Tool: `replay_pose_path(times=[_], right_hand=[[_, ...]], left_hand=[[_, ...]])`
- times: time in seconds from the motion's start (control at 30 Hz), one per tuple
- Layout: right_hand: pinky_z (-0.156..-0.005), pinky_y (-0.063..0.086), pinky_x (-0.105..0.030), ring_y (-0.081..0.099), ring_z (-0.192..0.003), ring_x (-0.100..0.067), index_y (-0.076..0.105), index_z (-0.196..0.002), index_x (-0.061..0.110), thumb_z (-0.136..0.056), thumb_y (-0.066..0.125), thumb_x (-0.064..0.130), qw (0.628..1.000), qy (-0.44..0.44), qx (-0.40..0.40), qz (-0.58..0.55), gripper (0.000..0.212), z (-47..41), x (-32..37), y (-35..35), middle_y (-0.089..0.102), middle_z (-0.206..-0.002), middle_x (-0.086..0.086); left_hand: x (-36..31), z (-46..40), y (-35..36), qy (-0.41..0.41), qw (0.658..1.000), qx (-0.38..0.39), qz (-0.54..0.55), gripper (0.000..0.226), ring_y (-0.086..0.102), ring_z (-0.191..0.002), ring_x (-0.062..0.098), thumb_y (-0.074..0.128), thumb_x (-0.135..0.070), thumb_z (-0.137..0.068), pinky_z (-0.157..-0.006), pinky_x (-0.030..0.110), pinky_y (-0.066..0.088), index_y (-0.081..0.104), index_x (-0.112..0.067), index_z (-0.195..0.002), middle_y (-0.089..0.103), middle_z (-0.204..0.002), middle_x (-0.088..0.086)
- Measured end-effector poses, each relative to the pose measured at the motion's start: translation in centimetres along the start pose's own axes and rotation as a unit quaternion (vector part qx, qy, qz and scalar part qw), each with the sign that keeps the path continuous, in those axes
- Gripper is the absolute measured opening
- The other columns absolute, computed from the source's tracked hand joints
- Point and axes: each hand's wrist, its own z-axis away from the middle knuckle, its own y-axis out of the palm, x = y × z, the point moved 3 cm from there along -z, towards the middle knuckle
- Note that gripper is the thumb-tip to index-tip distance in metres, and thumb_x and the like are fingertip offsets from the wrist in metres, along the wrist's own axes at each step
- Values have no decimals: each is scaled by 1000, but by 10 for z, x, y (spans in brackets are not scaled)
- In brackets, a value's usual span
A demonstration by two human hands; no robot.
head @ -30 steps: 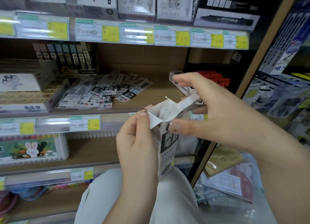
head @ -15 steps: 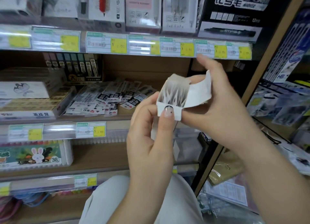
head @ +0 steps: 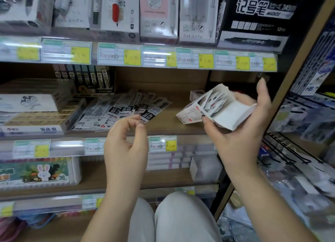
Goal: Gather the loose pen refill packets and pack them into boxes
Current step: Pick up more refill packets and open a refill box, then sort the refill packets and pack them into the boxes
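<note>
The right hand (head: 241, 133) grips an open box (head: 220, 106) just right of the loose packets (head: 123, 110), while the left hand (head: 126, 142) hovers in front of them, loosely curled, empty

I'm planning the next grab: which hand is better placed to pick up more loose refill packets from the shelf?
Left. The left hand holds nothing and hovers just in front of the loose packets, while the right hand grips the open box, off to the right.
</note>
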Motion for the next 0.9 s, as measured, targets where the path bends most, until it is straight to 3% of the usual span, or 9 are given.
replay_pose_path(times=[0.07,0.17,0.3,0.4,0.53,0.67,0.8,0.9], right_hand=[[-93,39,-12,51,-107,-2,9,-143,4,-66,77,-3,999,2,-27,38,103,7,-13,3,48,-113,2],[-84,42,-16,51,-107,-16,5,-145,19,-68,79,8,992,31,-31,121,107,8,-22,6,49,-118,-12],[-67,41,-24,46,-97,-11,26,-142,25,-71,76,20,973,38,6,226,88,11,-38,16,42,-126,-13],[-59,42,-27,55,-97,-26,51,-126,20,-71,75,22,957,37,42,285,59,15,-55,27,43,-128,-13],[-68,53,-40,54,-108,-37,60,-112,13,-72,77,24,930,74,81,352,45,20,-71,44,45,-131,-16],[-84,46,-47,49,-112,-38,60,-118,14,-71,77,27,908,78,122,394,52,18,-81,57,52,-126,-16],[-92,38,-48,42,-121,-37,53,-129,20,-74,70,44,892,88,169,409,62,15,-84,66,50,-132,-12],[-95,36,-52,39,-126,-38,50,-132,19,-74,58,61,881,90,200,419,72,14,-86,69,49,-134,-14]], left_hand=[[6,-3,0,16,997,11,-70,19,53,-94,-5,53,-19,-87,-71,21,40,53,-30,-72,59,-94,-22],[16,-12,0,34,985,35,-163,16,48,-84,-10,54,-17,-87,-66,13,34,52,-28,-76,52,-88,-24],[28,-37,2,44,956,58,-284,5,53,-82,18,55,-21,-88,-65,30,38,59,-20,-84,54,-93,-7],[37,-65,8,30,929,73,-363,13,57,-84,30,57,-23,-84,-69,35,45,63,-17,-94,58,-98,4],[53,-116,29,-4,877,139,-459,35,55,-103,34,60,-28,-82,-84,42,49,59,-15,-114,60,-113,12],[69,-148,51,-11,801,228,-554,44,53,-110,34,56,-42,-86,-85,39,45,56,-11,-118,60,-116,14],[91,-166,59,-35,784,268,-559,74,47,-122,33,43,-66,-83,-98,39,41,43,-16,-137,49,-136,14],[94,-175,63,-64,773,263,-574,81,42,-129,32,34,-72,-83,-99,39,37,34,-18,-143,41,-145,12]])
